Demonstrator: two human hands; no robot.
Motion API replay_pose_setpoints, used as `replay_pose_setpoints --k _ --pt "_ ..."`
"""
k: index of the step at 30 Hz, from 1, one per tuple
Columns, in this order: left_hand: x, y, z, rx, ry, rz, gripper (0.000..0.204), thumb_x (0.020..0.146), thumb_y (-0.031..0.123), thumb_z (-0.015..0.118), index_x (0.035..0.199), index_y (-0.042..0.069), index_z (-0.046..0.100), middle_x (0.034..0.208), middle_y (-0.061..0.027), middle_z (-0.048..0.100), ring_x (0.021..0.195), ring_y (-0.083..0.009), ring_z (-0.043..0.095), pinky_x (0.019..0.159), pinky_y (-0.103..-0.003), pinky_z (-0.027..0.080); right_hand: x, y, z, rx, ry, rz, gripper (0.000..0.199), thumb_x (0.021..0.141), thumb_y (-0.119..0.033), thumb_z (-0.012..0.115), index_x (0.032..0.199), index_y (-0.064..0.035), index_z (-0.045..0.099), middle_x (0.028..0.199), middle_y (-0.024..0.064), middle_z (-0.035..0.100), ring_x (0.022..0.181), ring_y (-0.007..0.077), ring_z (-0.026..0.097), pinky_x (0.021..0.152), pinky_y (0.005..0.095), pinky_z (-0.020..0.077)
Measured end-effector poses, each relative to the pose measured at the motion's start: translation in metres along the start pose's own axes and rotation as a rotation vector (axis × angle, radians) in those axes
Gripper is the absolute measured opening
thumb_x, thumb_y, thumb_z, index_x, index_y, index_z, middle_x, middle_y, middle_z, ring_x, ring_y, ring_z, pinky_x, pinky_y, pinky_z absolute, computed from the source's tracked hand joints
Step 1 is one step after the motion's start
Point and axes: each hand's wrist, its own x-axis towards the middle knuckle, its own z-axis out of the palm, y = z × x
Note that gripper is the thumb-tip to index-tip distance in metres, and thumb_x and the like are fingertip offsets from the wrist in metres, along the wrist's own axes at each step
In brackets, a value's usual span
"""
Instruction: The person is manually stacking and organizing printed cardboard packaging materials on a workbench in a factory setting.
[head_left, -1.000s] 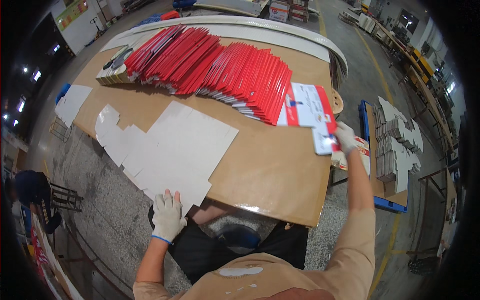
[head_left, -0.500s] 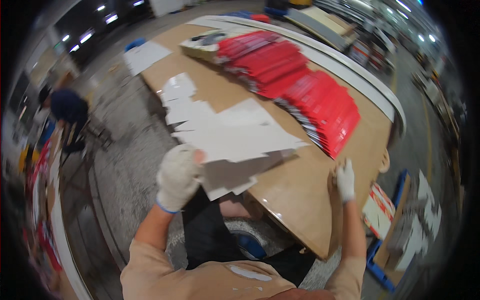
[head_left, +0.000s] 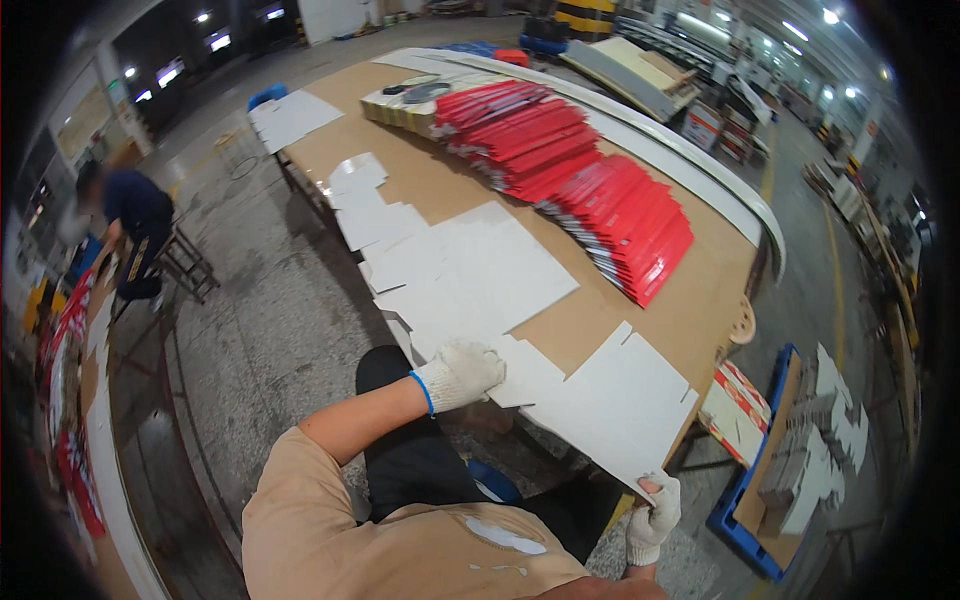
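A flat white die-cut cardboard sheet (head_left: 610, 405) with slots and tabs lies along the near edge of the brown-covered table (head_left: 590, 320). My left hand (head_left: 462, 375), in a white knit glove with a blue cuff, has its fingers curled at the sheet's left end. At the near right corner my right hand (head_left: 655, 517), also gloved, pinches the sheet, fingertips showing bare. Just beyond my left hand, more white cardboard sheets (head_left: 470, 270) overlap in a spread pile. Farther back, a long fanned row of glossy red packets (head_left: 620, 215) crosses the table.
A roll of tape (head_left: 428, 92) sits on a block at the far end. To the right, a blue pallet (head_left: 735, 535) bears stacked white cut cardboard (head_left: 820, 450). A co-worker (head_left: 138, 220) sits by another bench at the left. A white curved strip (head_left: 690, 165) borders the far side.
The sheet that was tilted up by my left hand now lies flat nearer me and to the right. My left hand moved right; my right hand moved from the tabletop down to the sheet's corner.
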Motion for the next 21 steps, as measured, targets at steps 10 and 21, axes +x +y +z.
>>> replay_pose_setpoints --k 10,21 --pt "0.105 0.031 0.037 -0.303 0.186 0.193 0.025 0.077 0.026 0.067 0.079 0.001 0.065 0.081 -0.0172 0.066 0.082 -0.0343 0.064 0.075 -0.046 0.049 -0.049 0.078 -0.005 -0.199 0.004 0.503 0.028 0.074 -0.006 0.072 0.102 -0.0034 0.068 0.087 0.0131 0.067 0.09 0.0332 0.065 0.079 0.0368 0.0511" --pt "0.085 0.141 0.064 -0.265 0.615 0.158 0.016 0.076 0.013 0.059 0.09 0.007 0.064 0.094 -0.0139 0.061 0.098 -0.0326 0.056 0.085 -0.044 0.043 -0.009 0.063 0.044 -1.047 -0.19 0.382 0.069 0.073 -0.023 0.074 0.135 -0.0051 0.049 0.127 0.0172 0.052 0.119 0.0392 0.047 0.109 0.0458 0.0331"
